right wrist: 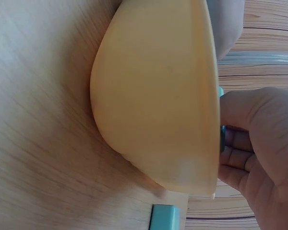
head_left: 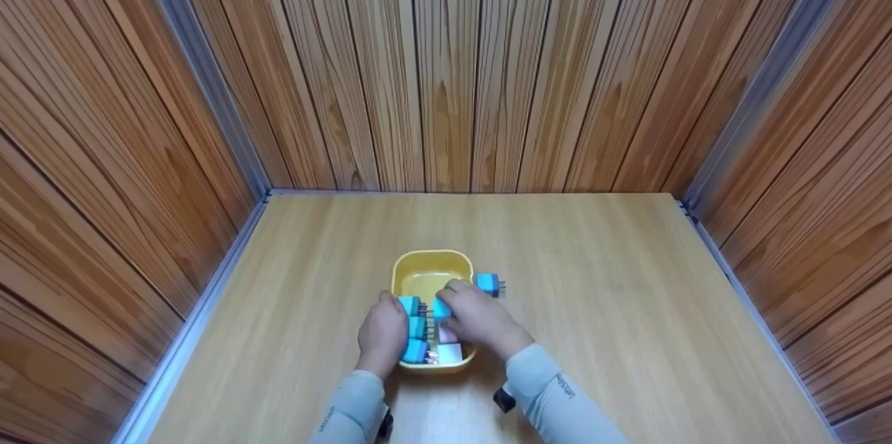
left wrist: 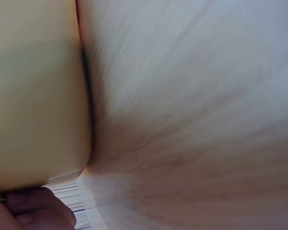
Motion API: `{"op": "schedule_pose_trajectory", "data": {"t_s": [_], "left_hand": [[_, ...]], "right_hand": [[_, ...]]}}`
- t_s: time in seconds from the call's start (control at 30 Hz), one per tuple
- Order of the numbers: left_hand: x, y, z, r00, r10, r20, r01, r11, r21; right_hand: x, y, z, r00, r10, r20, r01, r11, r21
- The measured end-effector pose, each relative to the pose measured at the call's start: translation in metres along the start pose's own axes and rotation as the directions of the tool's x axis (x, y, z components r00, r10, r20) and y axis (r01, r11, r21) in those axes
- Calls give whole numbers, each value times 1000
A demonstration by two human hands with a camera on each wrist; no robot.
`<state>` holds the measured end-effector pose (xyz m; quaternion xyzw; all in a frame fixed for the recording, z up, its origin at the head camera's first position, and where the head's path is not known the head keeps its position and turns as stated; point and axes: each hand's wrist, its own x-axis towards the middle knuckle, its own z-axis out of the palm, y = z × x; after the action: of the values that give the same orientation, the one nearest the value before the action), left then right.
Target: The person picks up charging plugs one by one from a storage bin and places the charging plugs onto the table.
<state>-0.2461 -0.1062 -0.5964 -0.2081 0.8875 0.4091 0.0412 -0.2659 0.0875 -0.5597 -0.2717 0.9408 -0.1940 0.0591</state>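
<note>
**Left hand (head_left: 383,334) and right hand (head_left: 484,317) at a yellow, rounded plastic tub (head_left: 432,264)**

The tub stands on a wooden table (head_left: 599,277), the left hand's fingers curled on its left rim. The right hand's thumb and fingers pinch a turquoise block (head_left: 440,309) over its middle. Inside, three blue blocks with metal prongs (head_left: 416,327) line the left; a white block (head_left: 450,354) sits near right. A two-tone blue block (head_left: 487,284) lies just right of the tub.

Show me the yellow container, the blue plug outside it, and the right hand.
Yellow container (head_left: 426,284): head view, inner floor.
Blue plug (head_left: 487,284): head view, body.
Right hand (head_left: 482,315): head view, back.
</note>
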Motion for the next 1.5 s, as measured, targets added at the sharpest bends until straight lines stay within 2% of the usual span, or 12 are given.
{"op": "schedule_pose_trajectory", "data": {"t_s": [0.07,0.3,0.53,0.8,1.07,1.3,1.5], "left_hand": [[0,0,0,1000,5,2,-5,1000,3],[2,0,1,997,63,-36,-59,993,98],[2,-1,1,998,50,-27,-48,996,75],[2,0,1,997,70,-31,-67,995,80],[2,-1,1,999,32,-14,-31,998,58],[2,0,0,1000,25,-6,-25,997,74],[1,-1,0,1000,14,2,-14,999,53]], "right_hand": [[-2,-1,-2,1000,4,-1,-4,1000,0],[-6,-3,-11,1000,6,-18,-6,1000,0],[-7,-2,-20,999,-11,-40,10,999,-34],[-12,1,-26,999,-3,-50,2,1000,-21],[-15,5,-30,997,13,-73,-17,998,-53],[-14,8,-31,997,0,-80,-9,994,-110],[-17,10,-32,996,26,-80,-33,995,-96]]}}
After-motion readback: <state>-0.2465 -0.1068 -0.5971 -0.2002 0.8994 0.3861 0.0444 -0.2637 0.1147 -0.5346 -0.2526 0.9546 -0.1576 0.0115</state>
